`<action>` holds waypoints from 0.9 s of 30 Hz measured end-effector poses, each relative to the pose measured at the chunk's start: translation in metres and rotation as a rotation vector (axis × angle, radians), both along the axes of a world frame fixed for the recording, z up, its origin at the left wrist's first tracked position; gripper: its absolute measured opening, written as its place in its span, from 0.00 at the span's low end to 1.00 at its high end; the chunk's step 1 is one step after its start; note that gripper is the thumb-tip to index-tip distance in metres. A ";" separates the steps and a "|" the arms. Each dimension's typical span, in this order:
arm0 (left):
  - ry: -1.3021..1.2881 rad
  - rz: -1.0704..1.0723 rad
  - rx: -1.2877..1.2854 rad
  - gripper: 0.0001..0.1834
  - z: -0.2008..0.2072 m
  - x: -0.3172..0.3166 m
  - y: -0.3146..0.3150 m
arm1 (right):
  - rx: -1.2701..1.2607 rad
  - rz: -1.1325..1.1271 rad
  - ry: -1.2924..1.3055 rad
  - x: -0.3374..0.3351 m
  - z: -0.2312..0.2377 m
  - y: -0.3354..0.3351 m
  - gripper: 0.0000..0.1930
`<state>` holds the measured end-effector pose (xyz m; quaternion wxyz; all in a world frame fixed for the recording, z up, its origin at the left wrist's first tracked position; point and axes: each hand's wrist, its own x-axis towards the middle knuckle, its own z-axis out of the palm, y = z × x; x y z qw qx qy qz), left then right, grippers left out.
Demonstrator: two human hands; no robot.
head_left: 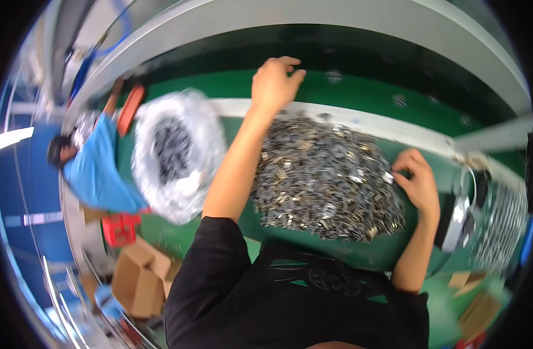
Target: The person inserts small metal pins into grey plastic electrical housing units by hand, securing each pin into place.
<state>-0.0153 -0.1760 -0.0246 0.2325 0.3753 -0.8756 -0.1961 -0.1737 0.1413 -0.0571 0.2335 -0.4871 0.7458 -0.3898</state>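
A broad heap of small dark, silver and brass-coloured metal pieces (pixel 330 180) lies on the green worktop in front of me. My left hand (pixel 275 84) reaches past it over a green belt (pixel 359 87), thumb and forefinger apart, with nothing seen between them. At the heap's right edge is my right hand (pixel 418 179), its fingers curled and the thumb and forefinger tips close together. A shiny bit shows beside those tips; whether they grip it is too blurred to tell. A few small pieces (pixel 399 100) sit spaced out on the belt.
Left of the heap stands a clear plastic bag (pixel 211 136) holding dark pieces. Beyond it are a red-orange tray (pixel 130 110) and a co-worker in blue (pixel 100 168). Cardboard boxes (pixel 141 282) and a red crate (pixel 119 230) are lower left. Rows of thin pieces (pixel 499 227) lie far right.
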 end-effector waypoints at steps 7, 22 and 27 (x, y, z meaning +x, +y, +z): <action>-0.068 0.680 -0.235 0.12 0.075 0.170 -0.005 | 0.052 -0.030 -0.083 -0.006 -0.014 0.001 0.10; -0.268 0.472 0.023 0.20 -0.021 0.258 -0.099 | -0.118 -0.158 -0.268 -0.008 -0.021 -0.002 0.08; -0.241 0.510 -0.018 0.20 -0.016 0.264 -0.087 | -0.126 -0.128 -0.286 -0.009 -0.024 -0.003 0.07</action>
